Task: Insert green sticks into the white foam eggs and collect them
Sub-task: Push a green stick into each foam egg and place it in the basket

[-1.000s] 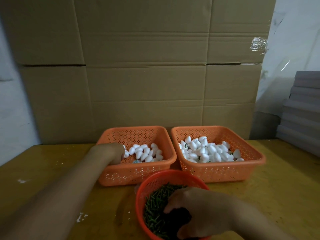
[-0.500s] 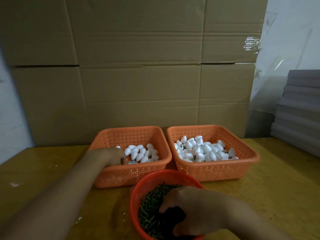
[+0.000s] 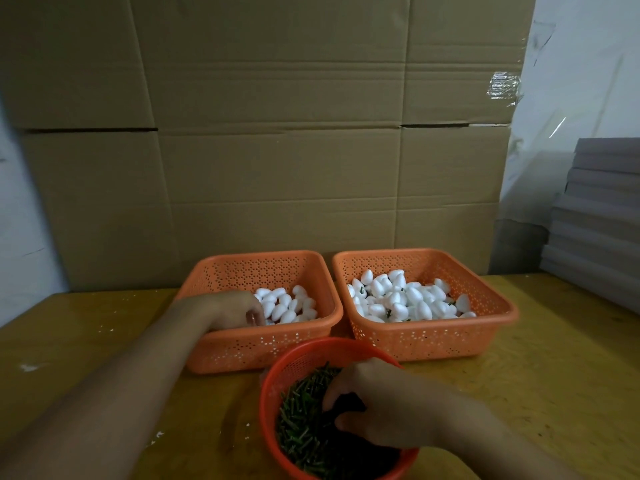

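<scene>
The left hand (image 3: 235, 308) is seen curled inside the left orange basket (image 3: 263, 344) beside plain white foam eggs (image 3: 287, 304); whether an egg is gripped cannot be told. The right hand (image 3: 377, 407) is cupped, fingers bent, over green sticks (image 3: 304, 427) in the round red basket (image 3: 277, 375); a pinched stick cannot be made out. Eggs with sticks (image 3: 408, 299) are piled in the right orange basket (image 3: 436, 341). Since a second ago, the left hand has been drawn slightly back toward the near rim; the right has scarcely shifted on the yellow surface (image 3: 554, 393).
</scene>
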Tool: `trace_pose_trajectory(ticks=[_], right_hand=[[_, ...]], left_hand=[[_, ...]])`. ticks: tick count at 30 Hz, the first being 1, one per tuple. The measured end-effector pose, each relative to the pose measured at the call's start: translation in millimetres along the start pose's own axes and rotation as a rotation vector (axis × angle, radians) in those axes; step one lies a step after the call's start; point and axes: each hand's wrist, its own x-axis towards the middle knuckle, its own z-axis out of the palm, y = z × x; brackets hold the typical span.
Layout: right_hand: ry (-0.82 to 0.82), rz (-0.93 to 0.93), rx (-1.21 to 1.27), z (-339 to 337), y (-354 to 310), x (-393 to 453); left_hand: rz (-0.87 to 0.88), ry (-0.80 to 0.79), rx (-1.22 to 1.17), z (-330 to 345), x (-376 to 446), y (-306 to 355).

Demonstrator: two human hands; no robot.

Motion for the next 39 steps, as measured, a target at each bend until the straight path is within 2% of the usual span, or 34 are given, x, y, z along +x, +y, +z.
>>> trace_pose_trajectory(ticks=[8, 11, 15, 19, 23, 28, 34, 39], right_hand=[[0.119, 0.03, 0.021, 3, 3, 3], [0.191, 0.05, 0.031, -1, 5, 2], [0.306, 0.061, 0.082, -8, 3, 2], [0.356, 0.1, 0.199, -14, 0, 2], [0.351, 0.096, 0.36, -20, -4, 3], [0.306, 0.122, 0.495, -30, -8, 9], [0.368, 0.095, 0.768, -19, -15, 7], [0.4, 0.104, 0.931, -7, -16, 0]], left_hand=[[0.029, 0.586, -0.257, -10, -11, 7], [0.114, 0.703, -0.383, -12, -24, 21], [0.23, 0.773, -0.508, -5, -48, 45], [0.335, 0.734, -0.842, 6, -68, 66], [0.314, 0.678, -1.135, 17, -78, 75], [0.284, 0.449, -1.607, 30, -79, 79], [0.333, 0.258, -1.811, 38, -83, 78], [0.311, 0.197, -1.9, 39, -87, 87]])
